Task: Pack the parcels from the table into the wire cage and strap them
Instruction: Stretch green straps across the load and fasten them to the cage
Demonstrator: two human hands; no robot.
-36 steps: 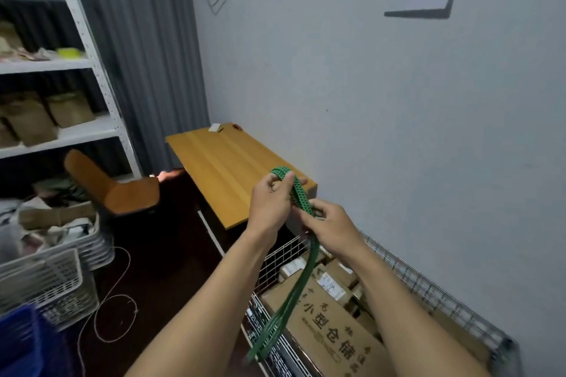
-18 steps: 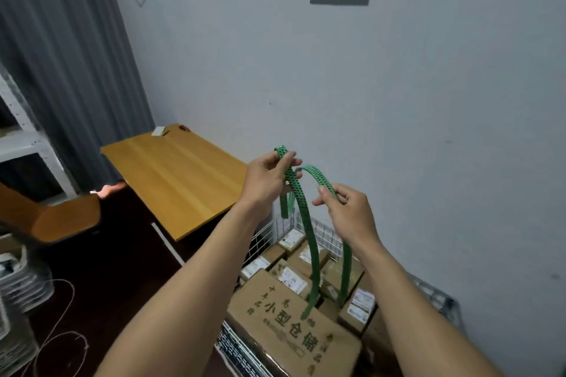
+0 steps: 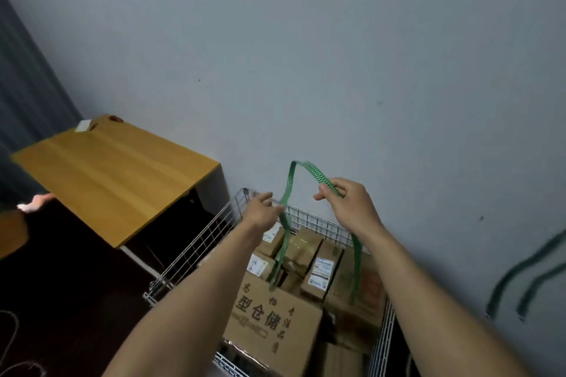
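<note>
Above the wire cage [image 3: 196, 249], in the head view, both bare forearms reached forward and a green perforated strap [image 3: 310, 169] arched between the hands. The right hand [image 3: 352, 208] gripped the strap with its fingers [image 3: 326, 195] curled round it just past the top of the arch, and from there one length dropped behind the wrist to hang over the boxes. The left hand [image 3: 260, 213] met the other length lower down. Its fingertips touched the band where it kinked, but blur hid whether they pinched it, so I cannot tell. Below that contact the strap hung loose, its end dangling over the cage. The cage stood against the pale wall [image 3: 337, 70], just beside the end of the wooden desk [image 3: 113, 174]. It was filled with brown cardboard parcels [image 3: 301, 251]: several small ones with white labels toward the back and a large carton [image 3: 275, 324] printed with black characters at the near side. Both forearms crossed the near part of the cage and hid some of its rim and contents. On the far corner of the desk lay a small white item [image 3: 83, 125]. A dark curtain [image 3: 18, 70] hung at the left edge, two green streaks [image 3: 520, 272] marked the wall at the right, and a pale cord [image 3: 15, 323] lay on the dark floor [image 3: 61, 285] at the lower left.
</note>
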